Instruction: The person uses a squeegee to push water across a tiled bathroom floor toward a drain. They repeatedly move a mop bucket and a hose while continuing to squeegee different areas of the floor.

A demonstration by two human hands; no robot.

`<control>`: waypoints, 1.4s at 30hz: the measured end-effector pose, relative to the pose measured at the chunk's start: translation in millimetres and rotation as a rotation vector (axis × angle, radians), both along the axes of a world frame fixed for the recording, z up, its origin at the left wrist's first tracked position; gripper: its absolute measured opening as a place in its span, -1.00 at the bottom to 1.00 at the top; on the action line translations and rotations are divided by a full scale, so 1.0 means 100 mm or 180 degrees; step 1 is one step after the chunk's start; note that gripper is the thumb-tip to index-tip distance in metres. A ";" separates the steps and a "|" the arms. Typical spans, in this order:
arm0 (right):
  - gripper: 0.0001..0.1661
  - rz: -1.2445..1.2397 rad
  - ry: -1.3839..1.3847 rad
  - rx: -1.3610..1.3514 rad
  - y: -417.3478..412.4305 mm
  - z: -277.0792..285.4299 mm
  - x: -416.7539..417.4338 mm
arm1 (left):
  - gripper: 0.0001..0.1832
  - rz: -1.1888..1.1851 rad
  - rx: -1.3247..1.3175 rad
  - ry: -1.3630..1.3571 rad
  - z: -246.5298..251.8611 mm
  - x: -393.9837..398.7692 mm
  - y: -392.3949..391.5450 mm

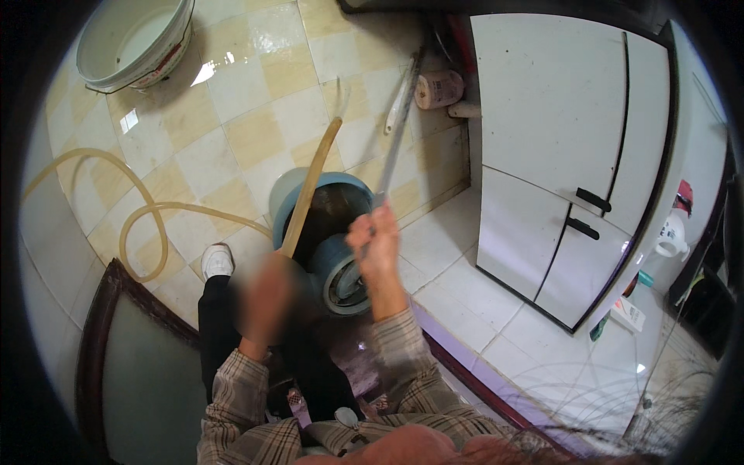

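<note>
My left hand (266,293), partly blurred, is closed around a yellowish translucent hose (311,186). The hose's open end points away from me over the tiled floor, with a thin stream of water leaving it. My right hand (378,241) grips a long grey pole (397,139), which slants up and away to the right. Between and beyond both hands stands a blue mop bucket (360,180) with dark contents. A round blue wringer basket (334,261) sits on its near side, close to my right hand.
At the far left stands a large white bucket (139,46) with a wire handle. Loops of hose (163,232) lie on wet tiles. A white cabinet (540,145) rises on the right beside a raised tiled step (447,290). A pink-white tub (440,89) lies near it. A dark-framed door panel (145,349) is lower left.
</note>
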State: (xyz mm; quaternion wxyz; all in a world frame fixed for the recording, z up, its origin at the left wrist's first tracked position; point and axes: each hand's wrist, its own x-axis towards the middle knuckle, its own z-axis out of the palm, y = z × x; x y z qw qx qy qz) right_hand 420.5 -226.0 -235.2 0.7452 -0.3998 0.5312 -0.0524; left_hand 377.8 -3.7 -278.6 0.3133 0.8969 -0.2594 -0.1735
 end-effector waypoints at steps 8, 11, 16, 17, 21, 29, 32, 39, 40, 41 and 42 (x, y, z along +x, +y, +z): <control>-0.30 0.0950 0.0244 -0.0317 0.38 0.17 -0.46 | -0.56 0.0322 -0.0194 0.0156 -0.07 -0.10 0.05; -0.33 0.0672 0.0549 -0.0542 -0.30 0.03 -0.12 | -0.58 0.0254 -0.0080 0.0085 -0.05 -0.09 0.02; -0.36 0.1373 0.0535 -0.0825 -0.42 -0.06 -0.37 | -0.62 0.0162 -0.0063 0.0595 -0.15 -0.19 -0.01; -0.37 0.1367 0.0414 -0.0777 -0.25 0.02 -0.53 | -0.62 0.0193 -0.0048 0.0404 -0.16 -0.22 -0.01; -0.40 0.0756 0.0476 -0.0293 0.08 0.68 -1.01 | -0.61 0.0244 -0.0059 -0.0031 -0.06 -0.22 -0.09; -0.36 0.0252 -0.0183 -0.0376 -0.12 0.27 -0.16 | -0.59 0.1620 -0.2677 0.2379 0.23 -0.01 -0.28; -0.34 0.0042 -0.0392 -0.0094 0.17 0.15 0.17 | -0.59 0.1558 -0.2697 0.2282 0.17 0.03 -0.23; -0.36 -0.0494 -0.0260 0.0226 0.50 0.90 0.69 | -0.60 0.2029 -0.2830 0.2558 0.31 0.03 0.07; -0.41 -0.0536 -0.0254 0.0189 0.42 0.98 0.69 | -0.60 0.2115 -0.2894 0.2580 0.33 0.03 0.16; -0.47 -0.0578 -0.0243 0.0159 0.32 1.01 0.65 | -0.59 0.2206 -0.2952 0.2601 0.39 0.03 0.22; -0.50 -0.0470 -0.0230 0.0185 0.14 0.95 0.70 | -0.59 0.2225 -0.2948 0.2622 0.46 0.06 0.24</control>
